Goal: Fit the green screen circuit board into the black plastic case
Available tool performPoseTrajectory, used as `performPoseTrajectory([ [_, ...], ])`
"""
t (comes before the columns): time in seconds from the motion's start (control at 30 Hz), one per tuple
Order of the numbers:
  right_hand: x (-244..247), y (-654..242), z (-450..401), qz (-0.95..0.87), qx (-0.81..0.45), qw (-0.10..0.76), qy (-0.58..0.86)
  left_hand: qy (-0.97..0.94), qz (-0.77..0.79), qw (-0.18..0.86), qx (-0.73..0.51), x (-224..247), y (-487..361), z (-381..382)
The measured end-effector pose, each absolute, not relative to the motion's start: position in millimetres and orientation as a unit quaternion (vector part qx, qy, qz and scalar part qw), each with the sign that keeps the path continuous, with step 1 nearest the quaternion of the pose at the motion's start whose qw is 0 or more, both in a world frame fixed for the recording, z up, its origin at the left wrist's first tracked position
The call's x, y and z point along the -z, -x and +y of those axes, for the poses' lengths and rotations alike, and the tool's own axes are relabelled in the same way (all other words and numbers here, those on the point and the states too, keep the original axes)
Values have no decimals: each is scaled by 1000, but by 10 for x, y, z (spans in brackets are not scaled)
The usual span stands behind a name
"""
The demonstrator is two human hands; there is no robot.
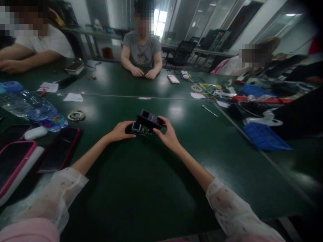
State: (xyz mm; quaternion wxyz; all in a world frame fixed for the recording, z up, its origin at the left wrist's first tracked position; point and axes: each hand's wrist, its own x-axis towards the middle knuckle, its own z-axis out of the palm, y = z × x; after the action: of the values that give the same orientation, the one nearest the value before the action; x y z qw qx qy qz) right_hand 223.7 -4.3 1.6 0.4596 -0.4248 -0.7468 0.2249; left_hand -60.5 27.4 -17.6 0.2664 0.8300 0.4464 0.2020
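Note:
Near the middle of the green table [161, 188], my left hand [120, 130] is closed on the left end of a small green circuit board [143, 129] with a little screen on it. A black plastic case part [149, 118] is tilted above the board, and my right hand [168, 132] grips its right end between thumb and fingers. The case part overlaps the back of the board and hides some of it. Whether the two pieces touch, I cannot tell.
On the left are phones [60, 149], a water bottle [42, 107] and a bracelet [76, 115]. A wrench [210, 111], cables [209, 89] and a blue tray [266, 136] lie to the right. A person in grey [141, 50] sits opposite; others sit left and right.

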Motion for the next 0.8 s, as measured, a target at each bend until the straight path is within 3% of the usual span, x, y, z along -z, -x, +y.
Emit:
performPoseTrajectory([
  [0.4,67,-2169,-92,-801,-212,396,397,-821,456,272,-209,163,605,248],
  [0.6,213,-2195,-43,-840,-190,317,397,-833,418,290,-217,109,588,243],
  [0.8,207,-2202,-59,-844,-180,305,403,-829,440,288,-190,58,582,221],
])
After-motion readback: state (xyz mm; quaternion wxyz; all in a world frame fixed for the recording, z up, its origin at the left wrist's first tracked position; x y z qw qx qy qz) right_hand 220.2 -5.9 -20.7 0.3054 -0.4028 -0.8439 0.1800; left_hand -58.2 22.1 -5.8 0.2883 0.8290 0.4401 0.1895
